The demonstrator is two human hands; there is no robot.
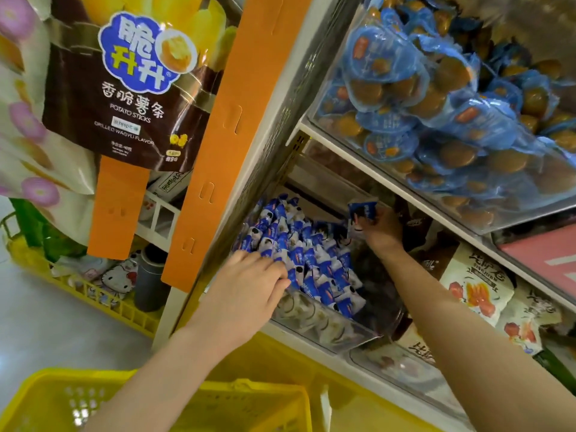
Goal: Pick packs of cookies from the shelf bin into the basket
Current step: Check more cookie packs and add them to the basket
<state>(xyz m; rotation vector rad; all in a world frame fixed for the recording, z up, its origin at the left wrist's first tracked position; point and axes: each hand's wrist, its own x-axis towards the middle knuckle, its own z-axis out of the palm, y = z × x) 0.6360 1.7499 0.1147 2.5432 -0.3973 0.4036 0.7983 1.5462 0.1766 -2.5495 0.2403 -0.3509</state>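
Note:
A clear shelf bin (pixel 327 333) holds several small blue-and-white cookie packs (pixel 314 260). My left hand (pixel 249 285) reaches into the near side of the pile, fingertips curled among the packs at its front edge. My right hand (pixel 381 227) is at the far side of the bin and pinches one blue cookie pack (pixel 361 212), lifted above the pile. A yellow plastic basket (pixel 249 397) sits below my arms at the bottom of the view; its inside is mostly hidden by my left forearm.
Above is a clear bin of blue snack packs (pixel 436 113). White and orange bags (pixel 477 288) fill the bin to the right. An orange strip (pixel 224 135) hangs on the shelf post, with a brown potato sticks bag (pixel 124 88) to its left. Another yellow crate (pixel 103 300) stands on the floor at left.

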